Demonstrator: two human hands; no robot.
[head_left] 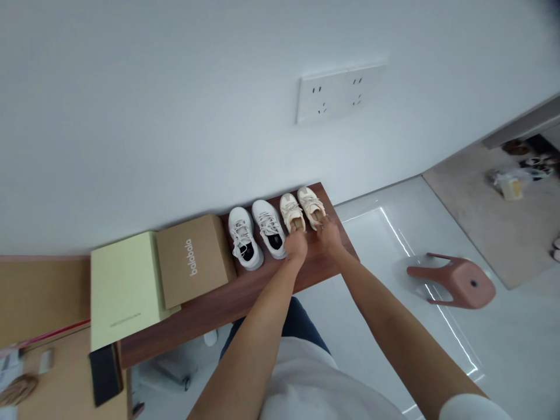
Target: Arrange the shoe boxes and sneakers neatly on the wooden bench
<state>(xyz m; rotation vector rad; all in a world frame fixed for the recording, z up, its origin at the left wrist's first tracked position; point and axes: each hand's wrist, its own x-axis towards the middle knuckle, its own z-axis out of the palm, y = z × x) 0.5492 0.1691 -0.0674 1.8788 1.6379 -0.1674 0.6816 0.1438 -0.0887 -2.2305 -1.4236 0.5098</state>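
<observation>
Two pairs of small shoes stand in a row on a dark wooden bench [245,291] against the white wall. The white pair [256,233] is on the left, the beige pair on the right. My left hand [296,245] grips the heel of the left beige shoe [291,211], fingers curled into its opening. My right hand [329,233] grips the heel of the right beige shoe [311,205] the same way. Both arms reach forward from the bottom of the view.
A brown shoebox [195,259] marked "balabala" and a pale yellow box lid [122,289] lie left of the shoes. A pink plastic stool [455,283] lies tipped on the glossy white floor at right. A double wall socket [341,93] sits above. A cardboard surface lies at far left.
</observation>
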